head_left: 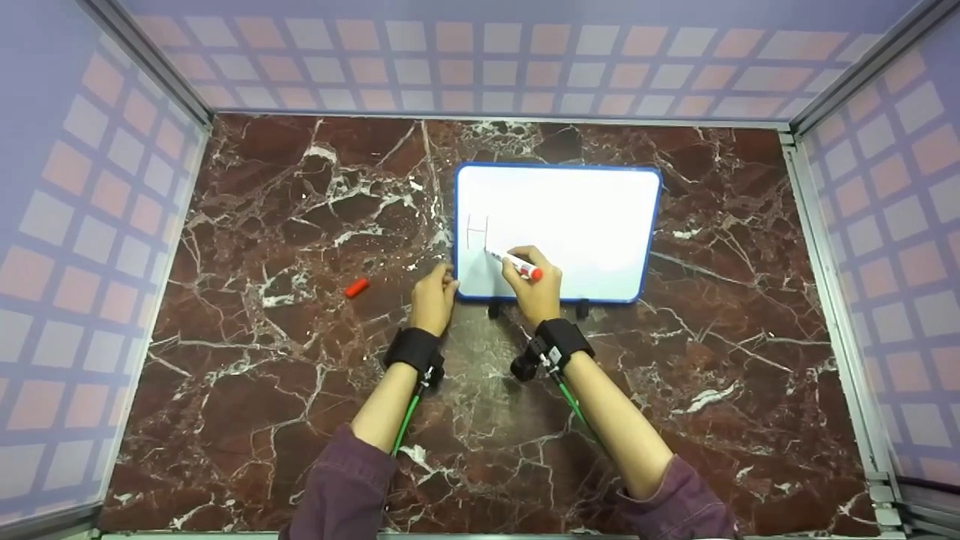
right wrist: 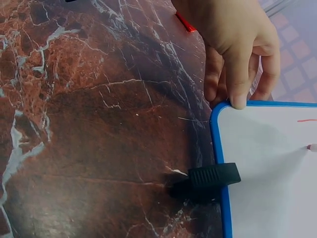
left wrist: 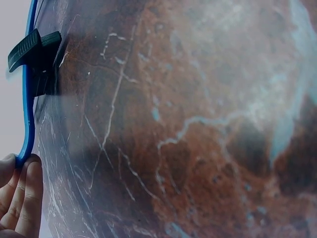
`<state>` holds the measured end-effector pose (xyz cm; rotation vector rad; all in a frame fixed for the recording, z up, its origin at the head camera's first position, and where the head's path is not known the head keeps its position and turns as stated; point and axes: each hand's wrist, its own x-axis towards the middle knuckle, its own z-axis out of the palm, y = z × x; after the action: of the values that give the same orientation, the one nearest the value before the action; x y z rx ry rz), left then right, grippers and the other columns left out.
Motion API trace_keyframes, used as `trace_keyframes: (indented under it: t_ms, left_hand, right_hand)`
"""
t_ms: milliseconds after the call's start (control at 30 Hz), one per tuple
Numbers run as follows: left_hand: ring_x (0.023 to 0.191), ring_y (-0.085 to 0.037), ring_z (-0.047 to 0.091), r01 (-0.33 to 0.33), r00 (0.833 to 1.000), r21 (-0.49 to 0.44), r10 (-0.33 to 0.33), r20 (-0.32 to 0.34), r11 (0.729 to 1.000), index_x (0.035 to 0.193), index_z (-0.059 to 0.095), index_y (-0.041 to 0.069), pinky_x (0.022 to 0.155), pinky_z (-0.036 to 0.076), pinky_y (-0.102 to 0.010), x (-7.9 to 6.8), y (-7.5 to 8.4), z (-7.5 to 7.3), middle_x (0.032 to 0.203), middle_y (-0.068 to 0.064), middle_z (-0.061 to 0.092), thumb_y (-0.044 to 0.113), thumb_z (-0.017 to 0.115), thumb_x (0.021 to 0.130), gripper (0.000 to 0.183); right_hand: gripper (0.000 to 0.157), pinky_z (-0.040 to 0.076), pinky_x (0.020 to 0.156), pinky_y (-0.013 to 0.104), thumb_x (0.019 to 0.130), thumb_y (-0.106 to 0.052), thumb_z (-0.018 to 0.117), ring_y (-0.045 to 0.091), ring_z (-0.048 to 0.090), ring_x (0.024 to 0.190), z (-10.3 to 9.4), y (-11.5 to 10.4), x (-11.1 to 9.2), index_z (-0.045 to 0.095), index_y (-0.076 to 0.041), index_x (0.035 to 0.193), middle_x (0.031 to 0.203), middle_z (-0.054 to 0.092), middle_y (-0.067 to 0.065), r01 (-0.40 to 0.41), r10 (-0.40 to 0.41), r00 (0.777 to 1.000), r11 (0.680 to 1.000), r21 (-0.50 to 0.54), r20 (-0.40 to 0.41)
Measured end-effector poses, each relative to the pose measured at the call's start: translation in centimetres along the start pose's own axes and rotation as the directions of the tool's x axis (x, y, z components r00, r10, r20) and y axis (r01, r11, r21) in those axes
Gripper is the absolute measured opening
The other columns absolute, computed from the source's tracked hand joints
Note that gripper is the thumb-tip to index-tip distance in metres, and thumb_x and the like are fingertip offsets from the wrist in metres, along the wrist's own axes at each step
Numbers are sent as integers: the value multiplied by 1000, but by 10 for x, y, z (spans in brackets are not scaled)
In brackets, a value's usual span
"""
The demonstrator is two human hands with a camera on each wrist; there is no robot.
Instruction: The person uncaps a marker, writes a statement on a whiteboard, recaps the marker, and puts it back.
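Observation:
A whiteboard (head_left: 592,225) with a blue frame lies on the marbled table. My left hand (head_left: 433,296) pinches its near left corner, the thumb on top of the frame in the right wrist view and the fingers at the edge. Between the fingers and thumb of my right hand (head_left: 544,291) is a white marker (head_left: 514,262) with a red end. It slants down to the left, its tip at the foot of the right stroke of a thin H-like mark (head_left: 478,231). The right wrist view catches only the marker's tip (right wrist: 311,147), and the right hand is out of that frame.
A red marker cap (head_left: 356,288) lies on the table (head_left: 300,397) left of my left hand. Black clips (head_left: 583,307) sit on the board's near edge. Checked walls (head_left: 502,67) enclose the back and sides. Both wrists carry black straps with green cables.

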<state>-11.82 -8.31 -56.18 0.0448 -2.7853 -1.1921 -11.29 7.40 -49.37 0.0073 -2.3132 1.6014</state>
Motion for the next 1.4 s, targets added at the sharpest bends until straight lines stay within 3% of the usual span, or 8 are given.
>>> trace_keyframes:
  t_ms: [333,500,1067,1400]
  left_hand:
    - [84,-29,69,-36,999,-9,36,-20,999,104,61,0,78,56,-38,0,-2,2,91,-17,71,8,62,84,21]
    - [83,-28,69,-51,998,-11,50,-38,999,102,61,0,77,56,-37,0,-2,1,90,-17,71,7,63,83,21]
    - [84,-28,69,-35,999,-28,34,-23,999,103,60,0,78,56,-38,0,-2,2,91,-17,71,7,62,84,21]
    - [87,-28,69,-20,1000,-8,20,-7,1000,106,61,1,80,56,-37,-1,-1,1,94,-16,71,9,61,85,22]
  right_hand:
    - [11,39,53,12,80,-5,65,14,59,65,1,25,9,66,1,88,81,71,16,2,-2,999,1000,4,-54]
    - [12,41,53,13,80,-12,65,12,59,65,0,28,12,67,-3,89,83,72,12,-2,1,999,1000,-14,-42]
    - [11,40,51,12,81,-10,65,12,58,63,-3,31,10,67,-2,88,82,71,13,43,-45,996,999,-32,-75]
    - [13,42,53,12,80,-11,64,14,61,66,-5,33,13,66,-1,88,83,71,13,4,-9,994,999,-45,-109]
